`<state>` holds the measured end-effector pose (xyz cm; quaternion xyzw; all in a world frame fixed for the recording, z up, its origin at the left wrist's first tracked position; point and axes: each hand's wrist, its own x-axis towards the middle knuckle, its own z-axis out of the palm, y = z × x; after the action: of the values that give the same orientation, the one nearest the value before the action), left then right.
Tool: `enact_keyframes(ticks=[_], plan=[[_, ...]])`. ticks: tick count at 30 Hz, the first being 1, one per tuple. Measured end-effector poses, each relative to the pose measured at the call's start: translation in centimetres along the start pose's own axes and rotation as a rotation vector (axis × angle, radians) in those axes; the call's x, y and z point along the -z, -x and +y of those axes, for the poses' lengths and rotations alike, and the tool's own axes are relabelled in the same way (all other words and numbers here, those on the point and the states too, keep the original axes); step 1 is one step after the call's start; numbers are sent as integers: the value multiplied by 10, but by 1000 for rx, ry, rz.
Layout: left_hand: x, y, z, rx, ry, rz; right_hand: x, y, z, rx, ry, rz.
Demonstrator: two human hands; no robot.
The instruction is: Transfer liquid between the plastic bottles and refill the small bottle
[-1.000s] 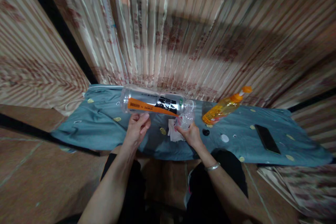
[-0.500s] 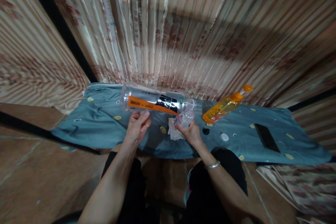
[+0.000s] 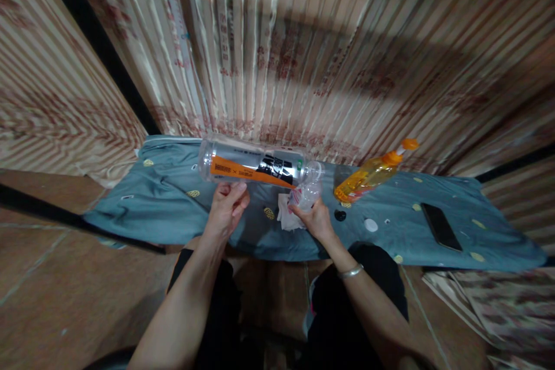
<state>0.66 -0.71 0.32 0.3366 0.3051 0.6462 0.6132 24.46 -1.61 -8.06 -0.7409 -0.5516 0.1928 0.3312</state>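
Observation:
My left hand [image 3: 229,203] is closed at the lower side of a large clear plastic bottle [image 3: 255,166] with a silver and orange label. That bottle lies almost level in the air, its base to the left. My right hand [image 3: 315,218] grips a smaller clear plastic bottle [image 3: 304,195] at the large one's right end. The two overlap there, and I cannot tell whether their necks touch. Behind the small bottle, a crumpled white tissue [image 3: 286,217] rests on the cloth. To the right leans a pump-top bottle of yellow-orange liquid [image 3: 366,178] with an orange cap.
A blue-green patterned cloth [image 3: 173,214] covers the narrow bench. A dark phone [image 3: 440,226] lies at its right side. Striped curtains [image 3: 295,69] hang close behind, and black frame bars [image 3: 99,52] stand at the left. My knees are below the front edge.
The large bottle has rolled very slightly, so its orange label band shows a little more. Both hands stay in nearly the same place.

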Motion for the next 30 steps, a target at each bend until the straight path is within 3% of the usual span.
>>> enact_keyframes(ticks=[30], plan=[[3, -1, -2, 12, 7, 7, 0, -2, 3, -7, 24, -7]])
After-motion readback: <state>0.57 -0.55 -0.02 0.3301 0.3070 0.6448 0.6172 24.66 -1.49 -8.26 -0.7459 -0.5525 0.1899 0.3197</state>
